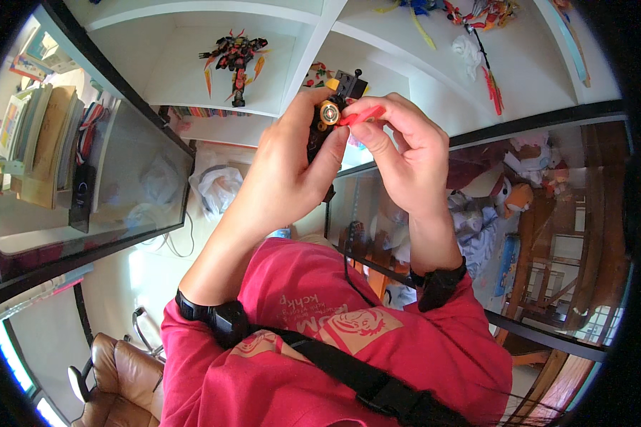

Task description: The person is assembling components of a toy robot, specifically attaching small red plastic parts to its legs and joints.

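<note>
The left hand point(292, 160) is wrapped around a black brick-built toy point(332, 114) with a gold round disc and orange bits, raised before white shelves point(192, 78). The right hand point(399, 153) pinches a thin red piece point(361, 115) touching that disc.

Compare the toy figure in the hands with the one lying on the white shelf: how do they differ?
The held figure is gripped by the left hand, while the right hand pinches a red piece against it; the shelf figure lies untouched. The held figure is largely hidden by fingers; the shelf figure shows whole, limbs spread. The held figure shows a gold round part. Both are dark with red and orange parts.
</note>
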{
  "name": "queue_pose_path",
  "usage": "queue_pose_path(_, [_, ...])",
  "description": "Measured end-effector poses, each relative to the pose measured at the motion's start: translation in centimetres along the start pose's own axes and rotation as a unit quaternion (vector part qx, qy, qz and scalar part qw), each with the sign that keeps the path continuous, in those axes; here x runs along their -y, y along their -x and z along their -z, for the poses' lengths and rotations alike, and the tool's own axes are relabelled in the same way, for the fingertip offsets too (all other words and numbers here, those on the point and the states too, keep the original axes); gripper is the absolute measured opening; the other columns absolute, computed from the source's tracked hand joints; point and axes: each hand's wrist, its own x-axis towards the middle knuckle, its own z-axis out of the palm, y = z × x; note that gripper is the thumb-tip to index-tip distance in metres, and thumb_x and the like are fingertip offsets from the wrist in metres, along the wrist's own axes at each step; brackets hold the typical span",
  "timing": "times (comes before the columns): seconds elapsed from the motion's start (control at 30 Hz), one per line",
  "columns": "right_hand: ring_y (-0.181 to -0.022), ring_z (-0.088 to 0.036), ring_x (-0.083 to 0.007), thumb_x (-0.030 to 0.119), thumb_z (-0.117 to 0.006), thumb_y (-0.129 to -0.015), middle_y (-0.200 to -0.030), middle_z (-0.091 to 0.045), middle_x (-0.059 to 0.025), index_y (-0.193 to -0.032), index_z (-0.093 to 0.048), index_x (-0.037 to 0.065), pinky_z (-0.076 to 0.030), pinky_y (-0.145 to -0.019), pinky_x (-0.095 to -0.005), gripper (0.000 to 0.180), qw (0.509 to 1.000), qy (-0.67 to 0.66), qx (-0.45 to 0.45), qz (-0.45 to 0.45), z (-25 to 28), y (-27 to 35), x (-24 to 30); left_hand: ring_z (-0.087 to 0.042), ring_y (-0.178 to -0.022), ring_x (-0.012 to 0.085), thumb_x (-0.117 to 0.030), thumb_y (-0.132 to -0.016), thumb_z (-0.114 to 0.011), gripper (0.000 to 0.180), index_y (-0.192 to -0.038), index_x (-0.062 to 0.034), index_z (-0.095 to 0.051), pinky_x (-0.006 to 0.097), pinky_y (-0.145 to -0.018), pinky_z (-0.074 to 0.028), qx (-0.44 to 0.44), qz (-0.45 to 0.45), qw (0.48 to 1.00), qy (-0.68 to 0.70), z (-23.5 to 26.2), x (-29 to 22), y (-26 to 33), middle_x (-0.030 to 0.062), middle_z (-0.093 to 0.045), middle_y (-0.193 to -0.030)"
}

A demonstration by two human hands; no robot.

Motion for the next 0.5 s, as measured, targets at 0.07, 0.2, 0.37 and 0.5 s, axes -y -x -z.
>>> queue_pose_path(0.07, [-0.066, -0.055, -0.0136, 0.007, -0.060, -0.073, -0.074, -0.058, -0.0080, -0.083, -0.058, -0.001, -0.043, -0.060, -0.0234, 0.013, 1.000, -0.014, 0.000, -0.004, -0.1, 0.1, -0.3, -0.052, -0.058, 0.0169, -0.007, -0.077, -0.051, 0.028, -0.101, 0.0044, -0.043, 0.028, -0.054, -0.041, 0.007, 0.030, 0.999, -0.015, 0.1, -0.2, 0.1, 0.0123, -0.053, -0.066])
queue_pose_path(0.2, [-0.066, -0.053, -0.0079, 0.011, -0.060, -0.076, -0.077, -0.059, -0.0066, -0.082, -0.058, -0.002, -0.042, -0.059, -0.0207, 0.014, 0.955, -0.237, 0.043, -0.175, 0.3, 0.3, 0.4, -0.050, -0.059, 0.0126, -0.009, -0.079, -0.050, 0.026, -0.101, 0.0039, -0.043, 0.026, -0.054, -0.040, 0.029, 0.047, 0.996, 0.069, 0.5, 0.4, 0.4, 0.0093, -0.053, -0.067])
queue_pose_path(0.37, [-0.059, -0.050, -0.0045, 0.020, -0.058, -0.078, -0.064, -0.057, -0.0024, -0.078, -0.061, -0.002, -0.038, -0.051, -0.0167, 0.021, 0.966, -0.123, 0.092, -0.207, 1.3, -0.1, 0.1, -0.047, -0.056, 0.0132, -0.015, -0.077, -0.042, 0.028, -0.097, 0.0049, -0.045, 0.023, -0.050, -0.037, 0.090, 0.256, 0.912, 0.308, 0.6, 0.5, 0.0, 0.0065, -0.046, -0.069])
queue_pose_path(0.5, [-0.055, -0.049, -0.0037, 0.022, -0.058, -0.079, -0.058, -0.054, -0.0003, -0.075, -0.062, -0.002, -0.036, -0.046, -0.0165, 0.025, 0.982, -0.076, 0.051, -0.165, 0.8, -0.2, 0.5, -0.051, -0.057, 0.0160, -0.014, -0.077, -0.040, 0.026, -0.094, 0.0056, -0.046, 0.025, -0.052, -0.040, 0.092, 0.288, 0.867, 0.396, 0.7, 0.5, 0.3, 0.0105, -0.051, -0.073])
